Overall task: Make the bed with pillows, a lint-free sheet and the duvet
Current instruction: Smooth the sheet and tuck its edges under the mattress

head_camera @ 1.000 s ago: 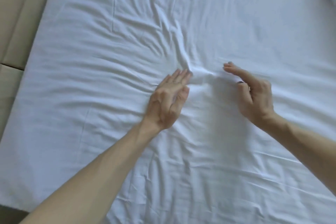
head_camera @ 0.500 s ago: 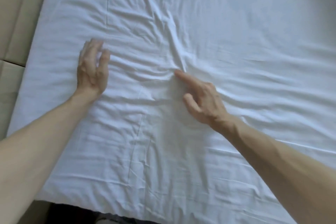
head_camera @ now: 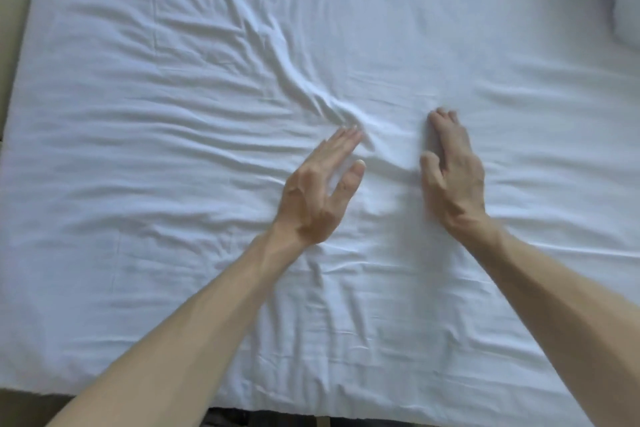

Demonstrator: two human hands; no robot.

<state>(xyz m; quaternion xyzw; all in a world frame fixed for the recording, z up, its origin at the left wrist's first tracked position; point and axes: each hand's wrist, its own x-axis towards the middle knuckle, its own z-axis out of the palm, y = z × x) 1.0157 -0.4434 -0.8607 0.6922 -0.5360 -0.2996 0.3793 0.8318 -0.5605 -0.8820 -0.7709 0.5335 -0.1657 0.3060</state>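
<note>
A white sheet (head_camera: 173,156) covers the bed and is heavily creased, with a raised ridge of folds running diagonally down to the middle. My left hand (head_camera: 320,189) lies flat on the sheet just below and left of that ridge, fingers straight and together. My right hand (head_camera: 450,170) presses flat on the sheet to the right of the ridge, fingers straight. A bunched fold sits between the two hands. White pillows (head_camera: 627,0) show at the top right corner, partly cut off.
A beige padded surface (head_camera: 15,28) borders the bed on the left. The near edge of the bed (head_camera: 277,409) runs along the bottom, with dark floor below it.
My left hand has swept back from the far left of the sheet to the middle. My right hand has shifted right and flattened, so both hands now flank the central fold.
</note>
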